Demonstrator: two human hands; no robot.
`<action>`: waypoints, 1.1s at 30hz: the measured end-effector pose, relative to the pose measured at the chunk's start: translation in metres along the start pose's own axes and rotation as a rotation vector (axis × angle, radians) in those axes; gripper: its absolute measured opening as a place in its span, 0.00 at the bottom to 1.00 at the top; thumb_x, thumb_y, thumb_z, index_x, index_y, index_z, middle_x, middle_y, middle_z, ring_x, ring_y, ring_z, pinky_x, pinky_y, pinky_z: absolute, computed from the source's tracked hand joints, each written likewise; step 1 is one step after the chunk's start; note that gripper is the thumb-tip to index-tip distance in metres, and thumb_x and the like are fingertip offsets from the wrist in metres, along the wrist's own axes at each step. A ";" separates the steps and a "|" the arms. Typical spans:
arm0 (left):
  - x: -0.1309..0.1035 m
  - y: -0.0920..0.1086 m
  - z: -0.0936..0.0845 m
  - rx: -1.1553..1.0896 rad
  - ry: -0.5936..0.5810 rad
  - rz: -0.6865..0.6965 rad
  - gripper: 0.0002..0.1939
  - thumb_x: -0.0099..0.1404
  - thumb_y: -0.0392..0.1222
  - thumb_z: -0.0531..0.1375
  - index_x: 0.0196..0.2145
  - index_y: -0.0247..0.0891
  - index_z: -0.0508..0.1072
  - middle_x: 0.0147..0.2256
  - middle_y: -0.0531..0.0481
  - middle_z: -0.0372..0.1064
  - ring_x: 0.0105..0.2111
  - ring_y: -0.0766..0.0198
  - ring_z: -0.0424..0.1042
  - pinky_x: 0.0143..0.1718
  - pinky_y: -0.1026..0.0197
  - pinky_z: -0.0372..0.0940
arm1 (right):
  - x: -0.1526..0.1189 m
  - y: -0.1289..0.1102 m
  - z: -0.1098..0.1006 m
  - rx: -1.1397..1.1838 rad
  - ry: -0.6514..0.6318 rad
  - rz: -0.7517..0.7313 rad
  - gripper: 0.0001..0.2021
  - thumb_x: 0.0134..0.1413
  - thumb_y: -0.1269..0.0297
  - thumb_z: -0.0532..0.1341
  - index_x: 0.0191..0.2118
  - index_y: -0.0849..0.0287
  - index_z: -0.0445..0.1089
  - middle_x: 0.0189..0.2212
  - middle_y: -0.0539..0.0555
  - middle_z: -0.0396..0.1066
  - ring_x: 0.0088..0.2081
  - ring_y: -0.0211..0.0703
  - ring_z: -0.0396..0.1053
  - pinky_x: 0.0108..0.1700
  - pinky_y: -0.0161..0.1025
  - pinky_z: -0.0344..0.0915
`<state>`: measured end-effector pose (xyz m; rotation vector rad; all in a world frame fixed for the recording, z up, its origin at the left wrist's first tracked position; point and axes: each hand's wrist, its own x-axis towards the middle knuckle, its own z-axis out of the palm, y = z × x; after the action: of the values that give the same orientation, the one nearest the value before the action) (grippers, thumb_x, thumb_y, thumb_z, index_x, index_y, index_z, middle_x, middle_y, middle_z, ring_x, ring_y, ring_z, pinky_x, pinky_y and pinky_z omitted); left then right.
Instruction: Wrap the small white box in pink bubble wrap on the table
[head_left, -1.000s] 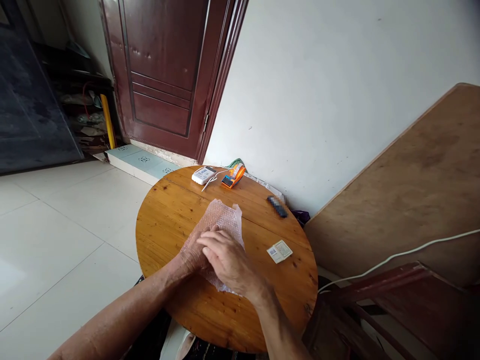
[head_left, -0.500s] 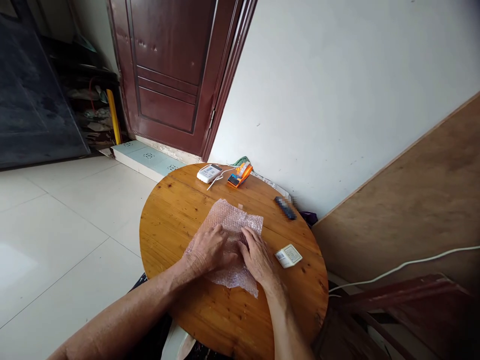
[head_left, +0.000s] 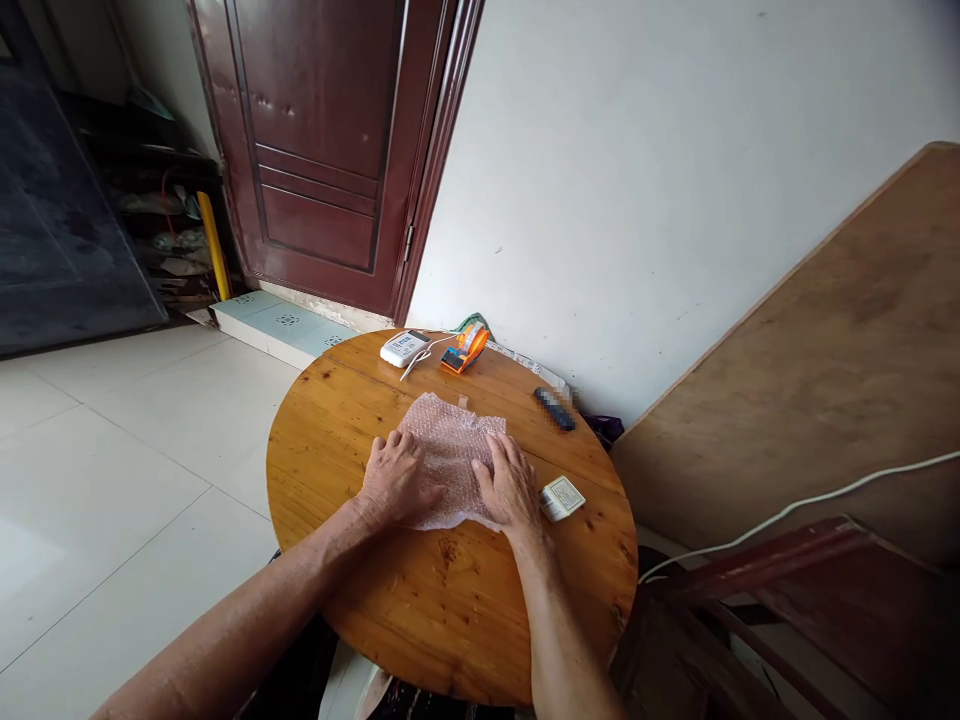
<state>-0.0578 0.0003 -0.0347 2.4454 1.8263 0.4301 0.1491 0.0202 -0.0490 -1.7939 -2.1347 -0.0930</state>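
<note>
Bubble wrap (head_left: pixel 456 460): on table (head_left: pixel 322 440), between hands; long axis unclear, sides covered.
Left hand (head_left: pixel 394 478): touching wrap's 9 o'clock side, thumb apart, unclenched.
Right hand (head_left: pixel 511 487): touching 3 o'clock side, thumb apart, unclenched.
Nearer hand: neither.

The bubble wrap (head_left: pixel 454 450) is of clear, thin plastic, and its surface is bumpy with small shiny bubbles. The tabletop (head_left: pixel 319 440) is made of wood, with dark knots, smooth and a little glossy like varnish. The tape dispenser (head_left: pixel 469 348) looks like hard plastic, and the white box (head_left: pixel 405 348) also, with a smooth surface. The booklet (head_left: pixel 562 497) seems to be paper. The door (head_left: pixel 315 225) has a glossy finish. The wall (head_left: pixel 600 180) is matt, the board (head_left: pixel 810 330) looks like plain wood, and the floor (head_left: pixel 112 440) has smooth, shiny tiles.
</note>
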 end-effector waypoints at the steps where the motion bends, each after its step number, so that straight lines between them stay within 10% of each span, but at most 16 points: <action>1: -0.001 0.001 0.001 0.001 0.011 -0.001 0.30 0.59 0.66 0.56 0.41 0.35 0.75 0.47 0.35 0.68 0.48 0.44 0.64 0.48 0.44 0.60 | -0.003 0.000 -0.002 0.002 0.022 -0.017 0.25 0.61 0.59 0.54 0.62 0.62 0.62 0.64 0.66 0.58 0.64 0.60 0.55 0.59 0.58 0.57; 14: -0.007 0.005 -0.007 0.027 -0.047 0.027 0.31 0.55 0.65 0.60 0.45 0.36 0.73 0.51 0.34 0.67 0.53 0.41 0.63 0.54 0.38 0.57 | -0.013 0.001 -0.018 0.107 -0.208 -0.019 0.24 0.58 0.65 0.56 0.60 0.62 0.64 0.63 0.61 0.61 0.65 0.51 0.56 0.64 0.50 0.53; 22: -0.010 0.030 -0.019 -0.013 -0.047 0.212 0.28 0.61 0.53 0.61 0.55 0.36 0.68 0.63 0.34 0.56 0.65 0.44 0.52 0.63 0.40 0.49 | -0.015 0.003 -0.011 0.127 -0.141 -0.042 0.23 0.59 0.67 0.54 0.60 0.59 0.65 0.62 0.60 0.62 0.64 0.53 0.57 0.63 0.54 0.54; 33: -0.013 0.033 0.018 -0.175 -0.095 0.259 0.44 0.59 0.74 0.49 0.64 0.43 0.60 0.67 0.36 0.47 0.67 0.38 0.43 0.62 0.25 0.34 | -0.009 0.007 -0.026 0.124 0.266 -0.035 0.18 0.59 0.68 0.51 0.49 0.60 0.72 0.52 0.61 0.72 0.60 0.54 0.60 0.61 0.52 0.56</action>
<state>-0.0262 -0.0199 -0.0476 2.5379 1.3786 0.4581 0.1625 0.0062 -0.0283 -1.5779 -1.9403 -0.1924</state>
